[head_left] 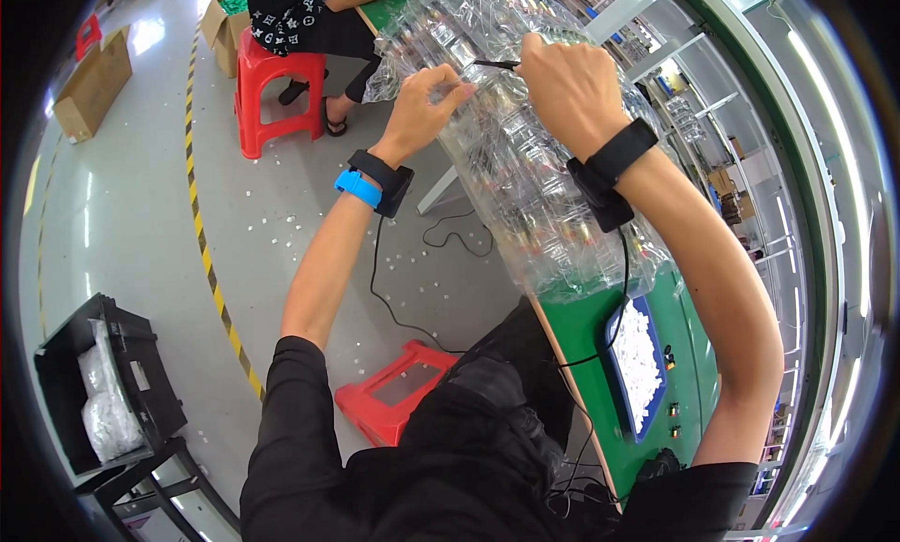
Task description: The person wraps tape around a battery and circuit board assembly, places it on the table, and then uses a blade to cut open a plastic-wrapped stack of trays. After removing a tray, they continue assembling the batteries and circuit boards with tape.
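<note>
My right hand is closed round a slim black tool, whose thin end points left toward my other hand. Thumb and forefinger of my left hand are pinched together at the left edge of the clear plastic packaging; what is between them, if anything, is too small to make out. That packaging spreads under both hands over the far part of the table, with rows of small parts showing through it. Both wrists wear black straps, and a blue band circles the left one.
On the green table a blue tray holds small white pieces, beside several tiny parts. Black cables hang from my wrists. A red stool stands by my legs. Another person sits on a red stool farther off. A black crate is at left.
</note>
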Demonstrator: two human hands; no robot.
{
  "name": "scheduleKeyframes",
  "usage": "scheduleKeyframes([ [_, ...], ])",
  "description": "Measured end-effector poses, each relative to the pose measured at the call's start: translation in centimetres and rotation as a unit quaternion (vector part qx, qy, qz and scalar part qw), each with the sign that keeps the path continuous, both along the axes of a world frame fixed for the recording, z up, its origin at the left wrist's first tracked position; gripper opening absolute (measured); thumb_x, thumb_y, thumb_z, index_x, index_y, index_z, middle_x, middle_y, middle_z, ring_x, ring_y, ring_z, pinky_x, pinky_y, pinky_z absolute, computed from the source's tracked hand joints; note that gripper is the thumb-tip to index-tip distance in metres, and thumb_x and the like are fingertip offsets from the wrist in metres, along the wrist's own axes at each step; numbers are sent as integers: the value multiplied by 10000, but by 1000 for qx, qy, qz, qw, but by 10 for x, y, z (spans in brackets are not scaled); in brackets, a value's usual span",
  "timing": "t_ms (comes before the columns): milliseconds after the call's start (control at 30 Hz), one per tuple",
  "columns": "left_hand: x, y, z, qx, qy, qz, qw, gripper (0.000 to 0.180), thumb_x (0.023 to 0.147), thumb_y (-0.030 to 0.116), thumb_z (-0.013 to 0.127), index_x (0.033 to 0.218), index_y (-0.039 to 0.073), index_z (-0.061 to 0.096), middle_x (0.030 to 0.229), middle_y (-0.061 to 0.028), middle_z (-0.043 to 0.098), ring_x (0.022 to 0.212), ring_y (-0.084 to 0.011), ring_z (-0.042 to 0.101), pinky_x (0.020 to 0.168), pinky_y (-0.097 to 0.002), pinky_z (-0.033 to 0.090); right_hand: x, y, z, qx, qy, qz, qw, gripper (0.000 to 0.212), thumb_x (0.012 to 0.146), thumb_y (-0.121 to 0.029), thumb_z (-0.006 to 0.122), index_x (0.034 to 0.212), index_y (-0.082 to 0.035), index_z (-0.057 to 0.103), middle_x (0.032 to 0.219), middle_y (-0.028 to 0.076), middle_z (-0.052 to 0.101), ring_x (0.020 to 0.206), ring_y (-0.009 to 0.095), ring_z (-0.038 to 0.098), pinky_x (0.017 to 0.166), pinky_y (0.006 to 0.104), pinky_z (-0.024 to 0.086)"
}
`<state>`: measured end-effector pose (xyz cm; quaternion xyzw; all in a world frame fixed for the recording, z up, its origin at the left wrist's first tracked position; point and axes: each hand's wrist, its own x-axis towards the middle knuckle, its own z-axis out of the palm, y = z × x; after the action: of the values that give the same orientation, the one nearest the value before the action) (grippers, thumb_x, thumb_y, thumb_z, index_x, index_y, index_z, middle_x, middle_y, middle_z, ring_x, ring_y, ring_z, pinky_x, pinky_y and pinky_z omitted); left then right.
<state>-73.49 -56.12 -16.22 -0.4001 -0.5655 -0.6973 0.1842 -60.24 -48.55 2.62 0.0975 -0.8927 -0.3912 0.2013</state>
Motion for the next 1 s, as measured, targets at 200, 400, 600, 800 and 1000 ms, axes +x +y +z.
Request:
scheduleKeyframes([
  [200, 5, 2, 4, -5, 14, 4, 1000, 264, 907, 242, 713, 842, 7, 611, 782, -68, 626, 780, -170, 571, 760, -314, 457, 3, -10, -33, 50, 34, 47, 997, 137, 801, -103, 674, 867, -2, 610, 624, 104, 661, 587, 216, 699, 495, 329, 532],
  [400, 6, 8, 8, 2, 11, 22, 1000, 277, 888, 283, 724, 824, 26, 640, 781, -97, 668, 775, -244, 604, 742, -367, 459, 11, -6, -45, 32, 7, -4, 999, 301, 810, -86, 649, 1065, 73, 644, 593, 86, 642, 579, 216, 693, 494, 308, 523],
  [600, 2, 6, -12, -23, 24, 30, 999, 263, 894, 274, 727, 856, 28, 641, 755, -71, 621, 754, -199, 575, 722, -330, 449, 41, 9, -43, 45, -27, -30, 998, 482, 806, -71, 642, 1269, 59, 603, 613, 65, 629, 570, 221, 676, 478, 312, 500],
  [800, 21, 3, 12, -71, 17, -26, 997, 284, 867, 303, 776, 958, 54, 675, 776, -3, 582, 727, -114, 537, 707, -253, 435, 87, 21, -32, 39, -34, -85, 995, 555, 812, -59, 624, 1361, -8, 557, 708, 78, 643, 601, 230, 672, 492, 329, 499],
  [1000, 16, 16, 41, -127, 160, -6, 979, 334, 853, 322, 791, 1021, 52, 688, 842, 6, 618, 746, -129, 563, 742, -266, 463, 124, 15, -33, 17, -50, -122, 991, 582, 816, -48, 608, 1391, -21, 526, 731, 84, 637, 610, 237, 667, 524, 341, 510],
])
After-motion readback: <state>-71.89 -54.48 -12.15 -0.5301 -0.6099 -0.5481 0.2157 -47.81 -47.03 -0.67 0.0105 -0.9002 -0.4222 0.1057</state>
